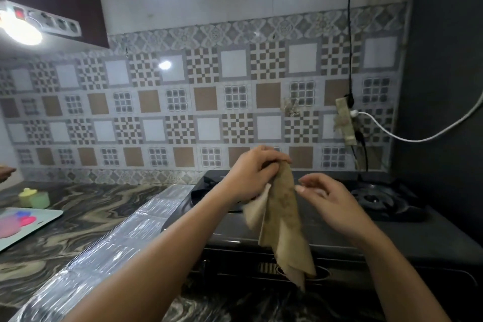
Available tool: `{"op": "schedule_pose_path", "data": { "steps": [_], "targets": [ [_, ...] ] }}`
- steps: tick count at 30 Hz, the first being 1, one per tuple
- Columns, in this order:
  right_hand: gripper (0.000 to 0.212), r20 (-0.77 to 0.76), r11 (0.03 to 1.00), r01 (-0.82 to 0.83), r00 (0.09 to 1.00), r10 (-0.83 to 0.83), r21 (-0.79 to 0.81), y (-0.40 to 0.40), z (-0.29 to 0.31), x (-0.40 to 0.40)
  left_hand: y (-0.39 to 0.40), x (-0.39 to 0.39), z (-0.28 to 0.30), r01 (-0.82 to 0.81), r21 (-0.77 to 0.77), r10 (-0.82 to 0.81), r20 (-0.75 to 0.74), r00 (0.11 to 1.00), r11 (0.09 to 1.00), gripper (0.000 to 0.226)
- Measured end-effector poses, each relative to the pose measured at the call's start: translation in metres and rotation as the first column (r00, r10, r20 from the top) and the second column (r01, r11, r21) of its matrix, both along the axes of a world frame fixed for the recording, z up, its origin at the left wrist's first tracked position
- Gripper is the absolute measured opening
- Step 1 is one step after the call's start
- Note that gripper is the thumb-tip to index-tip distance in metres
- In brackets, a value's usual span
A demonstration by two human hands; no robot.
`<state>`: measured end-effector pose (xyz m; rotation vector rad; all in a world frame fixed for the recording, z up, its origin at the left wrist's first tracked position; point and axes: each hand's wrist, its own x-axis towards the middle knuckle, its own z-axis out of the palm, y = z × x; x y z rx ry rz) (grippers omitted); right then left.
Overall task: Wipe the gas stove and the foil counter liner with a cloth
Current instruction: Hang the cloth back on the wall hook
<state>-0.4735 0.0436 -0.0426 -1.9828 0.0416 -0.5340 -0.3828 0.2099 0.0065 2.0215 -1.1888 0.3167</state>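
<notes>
A black gas stove (407, 232) stands on the marbled counter, its right burner grate (379, 198) visible. Left of it lies a shiny foil counter liner (109, 251), running from the wall toward the front edge. My left hand (251, 172) is raised above the stove and pinches the top of a tan, stained cloth (285, 222), which hangs down in front of the stove. My right hand (324, 196) hovers just right of the cloth with fingers apart, fingertips close to its edge. The stove's left burner is hidden behind my left hand and the cloth.
A light tray (44, 219) with pink and purple items and a small green lidded container (36, 197) sit at the left on the counter (86, 206). A power strip (346, 123) with cables hangs on the tiled wall behind the stove. A dark wall stands at the right.
</notes>
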Motion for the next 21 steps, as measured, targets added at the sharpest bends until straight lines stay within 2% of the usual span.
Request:
{"op": "schedule_pose_path", "data": {
  "steps": [2,5,8,10,12,14,16,18,21],
  "targets": [
    [0.026,0.005,0.999,-0.043,0.999,0.043,0.026,-0.001,-0.001,0.004,-0.009,0.002,0.005,0.034,-0.024,-0.034,0.02,0.999,0.999,0.032],
    [0.013,0.081,0.979,-0.138,0.989,0.127,0.152,0.005,0.001,0.007,-0.023,0.001,0.006,0.03,-0.089,-0.032,-0.02,0.999,0.996,0.027],
    [0.013,0.182,0.957,-0.173,0.974,0.132,0.233,0.01,0.003,0.009,-0.037,-0.004,-0.002,-0.038,-0.205,0.02,-0.086,0.996,0.978,0.032],
    [0.016,0.236,0.952,-0.154,0.967,0.09,0.265,0.011,0.005,0.011,-0.043,-0.006,-0.006,-0.168,-0.29,0.118,-0.183,0.976,0.942,0.039],
    [0.014,0.25,0.95,-0.12,0.967,0.046,0.287,0.011,0.005,0.013,-0.046,-0.007,-0.006,-0.225,-0.304,0.109,-0.354,0.929,0.926,0.029],
    [0.01,0.263,0.94,-0.099,0.965,0.01,0.326,0.01,0.004,0.015,-0.046,-0.008,-0.008,-0.093,-0.308,-0.071,-0.484,0.872,0.947,0.018],
    [0.008,0.276,0.939,-0.051,0.96,-0.049,0.341,0.006,0.003,0.018,-0.044,-0.009,-0.009,0.023,-0.306,-0.197,-0.55,0.811,0.952,0.028],
    [0.012,0.269,0.929,-0.026,0.96,-0.08,0.37,0.001,0.002,0.021,-0.04,-0.006,-0.009,0.091,-0.286,-0.241,-0.552,0.798,0.954,0.029],
    [0.012,0.252,0.9,-0.101,0.968,-0.01,0.424,-0.002,0.004,0.027,-0.037,0.005,-0.007,0.108,-0.292,-0.257,-0.54,0.801,0.95,0.021]
  ]
}}
